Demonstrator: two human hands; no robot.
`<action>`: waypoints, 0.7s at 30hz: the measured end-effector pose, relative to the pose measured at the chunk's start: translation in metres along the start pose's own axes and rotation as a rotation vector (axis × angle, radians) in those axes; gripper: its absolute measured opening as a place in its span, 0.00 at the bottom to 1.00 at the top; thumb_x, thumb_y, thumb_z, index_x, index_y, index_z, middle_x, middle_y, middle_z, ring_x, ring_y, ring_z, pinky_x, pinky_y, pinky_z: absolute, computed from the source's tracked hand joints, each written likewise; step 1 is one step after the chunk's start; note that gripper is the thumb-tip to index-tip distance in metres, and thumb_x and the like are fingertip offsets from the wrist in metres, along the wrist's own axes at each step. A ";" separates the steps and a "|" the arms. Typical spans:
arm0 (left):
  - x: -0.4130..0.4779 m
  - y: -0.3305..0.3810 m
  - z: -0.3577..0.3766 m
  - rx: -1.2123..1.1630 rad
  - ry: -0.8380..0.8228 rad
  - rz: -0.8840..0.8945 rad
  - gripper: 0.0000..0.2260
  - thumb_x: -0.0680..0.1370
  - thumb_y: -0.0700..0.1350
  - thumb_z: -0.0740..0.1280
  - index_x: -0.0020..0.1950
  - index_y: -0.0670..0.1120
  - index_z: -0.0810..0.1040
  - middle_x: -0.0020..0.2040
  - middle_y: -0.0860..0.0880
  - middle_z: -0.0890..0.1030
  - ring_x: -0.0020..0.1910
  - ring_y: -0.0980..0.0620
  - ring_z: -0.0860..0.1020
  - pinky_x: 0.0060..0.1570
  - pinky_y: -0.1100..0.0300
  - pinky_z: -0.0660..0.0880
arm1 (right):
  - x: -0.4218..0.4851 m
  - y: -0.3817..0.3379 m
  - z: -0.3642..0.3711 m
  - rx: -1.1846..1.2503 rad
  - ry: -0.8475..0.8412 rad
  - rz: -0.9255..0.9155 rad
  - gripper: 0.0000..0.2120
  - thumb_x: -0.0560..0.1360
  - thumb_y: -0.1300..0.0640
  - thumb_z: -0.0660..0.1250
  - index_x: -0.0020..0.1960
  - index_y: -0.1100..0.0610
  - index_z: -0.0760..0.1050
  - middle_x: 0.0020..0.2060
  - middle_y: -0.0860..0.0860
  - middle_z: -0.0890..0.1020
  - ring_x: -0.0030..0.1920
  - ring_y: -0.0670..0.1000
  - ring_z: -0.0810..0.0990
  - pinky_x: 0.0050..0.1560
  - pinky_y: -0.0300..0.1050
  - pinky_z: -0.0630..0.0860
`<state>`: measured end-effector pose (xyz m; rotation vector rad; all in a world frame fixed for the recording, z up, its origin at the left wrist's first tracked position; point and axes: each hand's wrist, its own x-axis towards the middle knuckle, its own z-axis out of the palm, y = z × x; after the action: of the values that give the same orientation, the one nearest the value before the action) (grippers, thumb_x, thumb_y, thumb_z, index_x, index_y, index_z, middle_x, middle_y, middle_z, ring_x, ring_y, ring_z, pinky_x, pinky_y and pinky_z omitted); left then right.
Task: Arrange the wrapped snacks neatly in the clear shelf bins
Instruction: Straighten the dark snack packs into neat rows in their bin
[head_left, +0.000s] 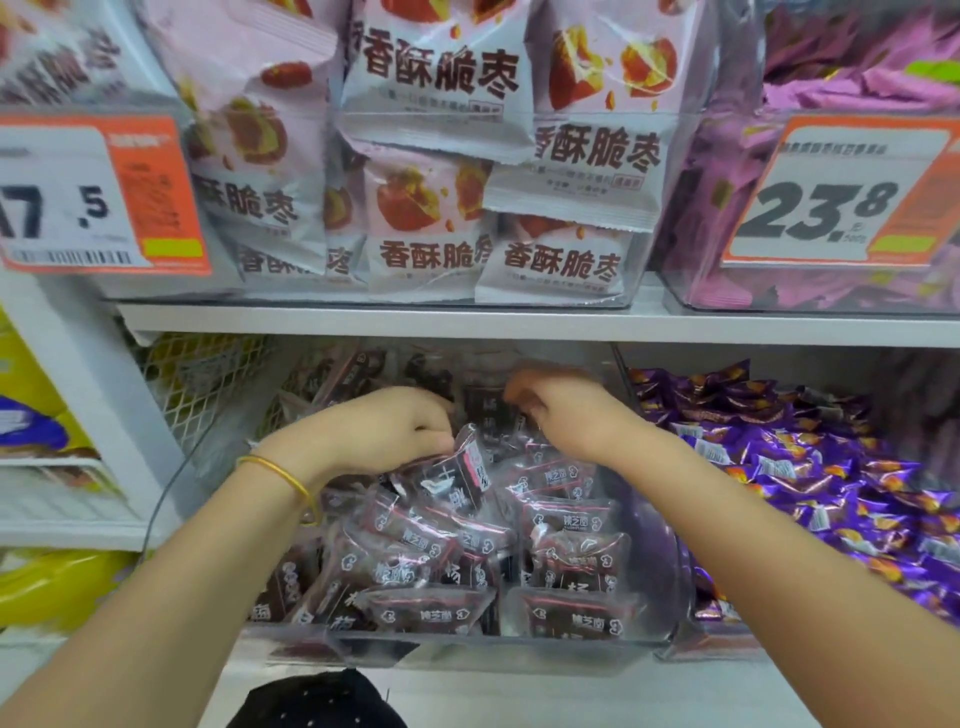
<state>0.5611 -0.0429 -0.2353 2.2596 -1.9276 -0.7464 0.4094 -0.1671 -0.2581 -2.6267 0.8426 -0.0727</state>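
A clear shelf bin on the lower shelf holds several dark brown wrapped snacks with white lettering, lying in loose rows. My left hand, with a gold bangle on its wrist, reaches into the middle of the bin and pinches one tilted dark snack pack at its top edge. My right hand is deeper in the bin, fingers curled down over a dark pack at the back; its fingertips are blurred.
To the right, a neighbouring bin is heaped with purple wrapped candies. The shelf board overhead carries bins of pink jujube bags and purple packs, with orange price tags. White wire mesh stands at the left.
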 end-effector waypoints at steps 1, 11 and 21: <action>-0.006 -0.002 0.000 -0.010 -0.014 0.012 0.15 0.81 0.47 0.59 0.38 0.41 0.76 0.60 0.44 0.77 0.67 0.55 0.68 0.52 0.70 0.62 | -0.001 -0.003 -0.001 0.076 0.020 0.000 0.19 0.77 0.69 0.55 0.63 0.57 0.73 0.60 0.54 0.77 0.58 0.53 0.76 0.56 0.39 0.72; -0.019 -0.007 -0.004 -0.045 0.036 0.058 0.11 0.80 0.45 0.60 0.54 0.44 0.81 0.63 0.46 0.76 0.65 0.50 0.71 0.59 0.67 0.62 | -0.017 -0.035 0.014 0.237 -0.182 -0.183 0.10 0.70 0.59 0.73 0.42 0.53 0.71 0.40 0.48 0.75 0.39 0.46 0.73 0.40 0.40 0.70; 0.040 -0.006 0.009 0.183 0.043 0.068 0.17 0.79 0.49 0.62 0.67 0.49 0.71 0.66 0.50 0.74 0.62 0.51 0.73 0.61 0.58 0.70 | -0.039 -0.012 0.003 0.241 -0.062 -0.055 0.10 0.67 0.53 0.76 0.41 0.54 0.75 0.36 0.46 0.76 0.34 0.42 0.71 0.36 0.36 0.67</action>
<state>0.5667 -0.0771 -0.2573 2.2742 -2.1199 -0.5286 0.3845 -0.1345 -0.2535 -2.4129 0.6947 -0.1001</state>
